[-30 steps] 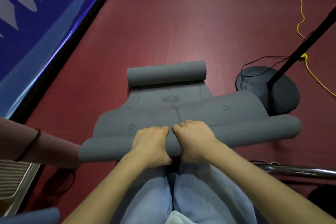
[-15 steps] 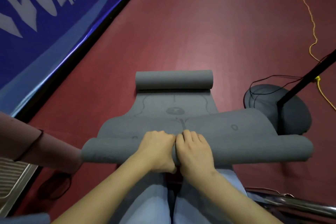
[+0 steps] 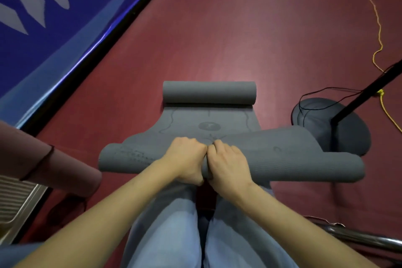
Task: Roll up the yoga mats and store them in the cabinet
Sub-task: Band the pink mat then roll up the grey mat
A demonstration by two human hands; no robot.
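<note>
- The grey yoga mat [image 3: 282,150] lay on the dark red floor [image 3: 239,39], just in front of the person's knees, with both ends rolled.
- The near roll was thicker than half a second ago, and the flat part between it and the far roll [image 3: 208,92] was shorter.
- The left hand [image 3: 185,159] and the right hand [image 3: 228,161] gripped the middle of the near roll, fingers curled over it, knuckles touching each other.
- Earlier the right hand's fingers lay flatter on the mat; now they were bent around it.
- A pink rolled mat [image 3: 43,165] lay left of the grey mat, and a black stand base [image 3: 348,135] right of it.
</note>
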